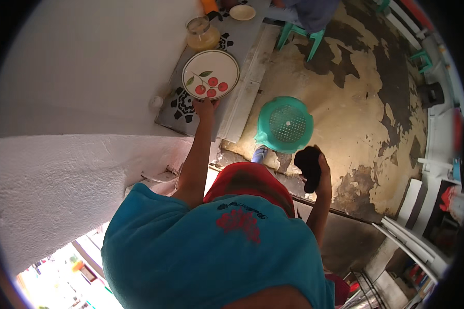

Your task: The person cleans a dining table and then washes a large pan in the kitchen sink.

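My left hand (205, 107) grips the near rim of a round plate (201, 67), its thumb on top and fingers underneath. The plate is white with a dark rim line and a painted sprig of red cherries and green leaves. It is over a grey bench top (201, 119) with black floral patterns; whether it rests there or is lifted, I cannot tell. Out to the right, my right hand (324, 174) is wrapped around a dark black object (309, 166), too dark to identify. Its fingers are mostly hidden behind it.
Beyond the plate stand a glass jar of yellowish contents (203, 36) and a pale bowl (242, 12). A round green plastic stool (288, 123) with a perforated seat stands before me on the peeling floor (355, 127). A person (313, 15) sits on another green stool (313, 40).
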A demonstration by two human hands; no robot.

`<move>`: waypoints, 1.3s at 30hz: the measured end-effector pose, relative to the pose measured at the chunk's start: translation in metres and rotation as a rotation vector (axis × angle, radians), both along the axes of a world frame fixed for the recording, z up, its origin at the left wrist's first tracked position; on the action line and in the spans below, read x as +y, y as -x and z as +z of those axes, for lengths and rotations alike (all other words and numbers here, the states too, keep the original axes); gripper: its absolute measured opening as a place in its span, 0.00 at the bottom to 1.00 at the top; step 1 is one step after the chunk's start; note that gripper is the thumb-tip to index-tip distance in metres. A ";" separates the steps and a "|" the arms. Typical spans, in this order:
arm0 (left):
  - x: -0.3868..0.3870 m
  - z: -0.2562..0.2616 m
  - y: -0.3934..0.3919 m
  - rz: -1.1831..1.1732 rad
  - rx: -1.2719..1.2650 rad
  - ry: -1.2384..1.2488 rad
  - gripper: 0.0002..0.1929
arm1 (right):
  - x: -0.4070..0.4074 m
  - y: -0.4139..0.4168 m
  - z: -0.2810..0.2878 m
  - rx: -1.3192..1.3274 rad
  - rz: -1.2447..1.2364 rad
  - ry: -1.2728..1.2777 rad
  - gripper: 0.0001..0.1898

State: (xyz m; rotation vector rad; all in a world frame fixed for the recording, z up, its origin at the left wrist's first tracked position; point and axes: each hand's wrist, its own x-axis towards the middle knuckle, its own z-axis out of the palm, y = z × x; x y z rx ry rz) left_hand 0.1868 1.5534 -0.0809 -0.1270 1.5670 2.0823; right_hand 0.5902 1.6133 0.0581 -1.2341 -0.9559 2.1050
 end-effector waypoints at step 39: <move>0.326 -0.091 -0.515 -2.128 0.276 0.538 0.08 | 0.117 -0.491 -0.034 0.374 -1.121 0.011 0.21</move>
